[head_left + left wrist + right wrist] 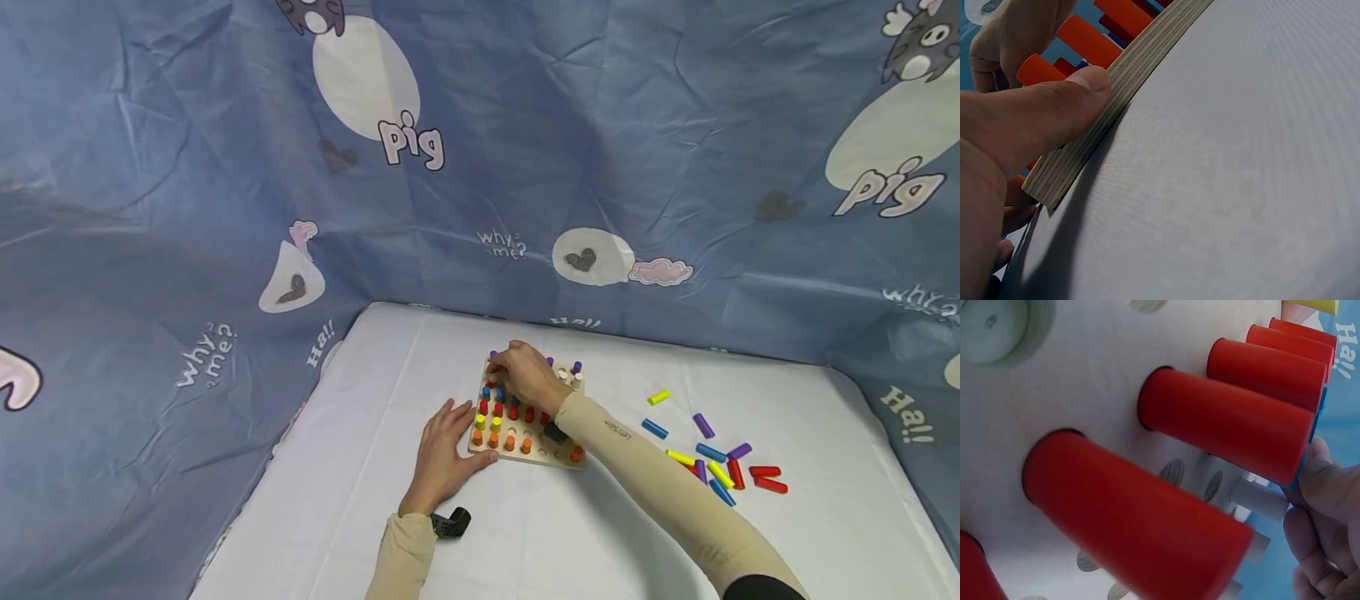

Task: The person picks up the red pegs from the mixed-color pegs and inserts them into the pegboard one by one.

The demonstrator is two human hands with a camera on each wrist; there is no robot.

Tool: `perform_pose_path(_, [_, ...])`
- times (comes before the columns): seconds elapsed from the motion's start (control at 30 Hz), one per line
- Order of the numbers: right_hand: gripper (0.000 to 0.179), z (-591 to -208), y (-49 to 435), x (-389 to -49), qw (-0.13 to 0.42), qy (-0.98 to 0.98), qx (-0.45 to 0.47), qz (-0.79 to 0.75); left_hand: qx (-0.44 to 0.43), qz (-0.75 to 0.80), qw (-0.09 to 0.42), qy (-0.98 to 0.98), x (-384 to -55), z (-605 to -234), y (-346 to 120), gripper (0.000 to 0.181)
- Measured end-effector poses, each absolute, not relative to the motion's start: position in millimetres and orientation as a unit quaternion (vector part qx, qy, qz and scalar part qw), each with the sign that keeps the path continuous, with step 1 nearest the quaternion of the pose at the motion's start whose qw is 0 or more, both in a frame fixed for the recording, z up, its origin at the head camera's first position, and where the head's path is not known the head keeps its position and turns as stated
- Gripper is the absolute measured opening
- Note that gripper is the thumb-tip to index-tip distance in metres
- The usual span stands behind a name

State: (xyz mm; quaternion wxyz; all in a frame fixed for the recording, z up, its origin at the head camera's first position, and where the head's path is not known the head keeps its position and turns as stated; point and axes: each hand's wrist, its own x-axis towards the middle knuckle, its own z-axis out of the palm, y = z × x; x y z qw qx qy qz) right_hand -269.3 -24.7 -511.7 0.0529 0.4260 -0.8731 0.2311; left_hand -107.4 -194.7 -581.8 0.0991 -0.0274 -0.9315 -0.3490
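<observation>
A wooden pegboard (525,457) lies on the white table with rows of coloured pegs upright in its holes. My left hand (442,457) rests at its near left corner, fingers spread along the left side. The left thumb (1079,94) presses on the board's front edge, close to the orange pegs (1091,40). My right hand (528,377) reaches over the far left part of the board. In the right wrist view its thumb and finger pinch the end of a white peg (1259,497). Large red pegs (1229,422) stand in front of that hand in the same view.
To the board's right lie loose yellow, blue, purple and red pegs (768,485), several close together. A patterned blue cloth (480,167) hangs behind and beside the white tabletop (330,467). The right forearm (652,475) crosses over the board's right side.
</observation>
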Motion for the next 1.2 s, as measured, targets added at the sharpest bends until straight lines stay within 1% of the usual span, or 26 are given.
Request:
perform_pose_path(0.37, [0.007,-517,-32,-267,0.064,-0.866,0.444,0.22,-0.023,-0.351,0.094,-0.931,-106,-584,-195,0.083])
perform_pose_path(0.83, [0.007,-518,-37,-264,0.054,-0.869,0.432,0.235,-0.029,-0.349,0.099,-0.931,-107,-582,-195,0.083])
perform_pose_path(1.1, [0.006,-518,-38,-261,0.114,-0.853,0.473,0.187,-0.036,-0.35,0.11,-0.929,-106,-582,-196,0.082])
perform_pose_path(1.2, [0.005,-519,-37,-261,0.127,-0.851,0.48,0.172,-0.035,-0.348,0.112,-0.93,-106,-582,-196,0.082])
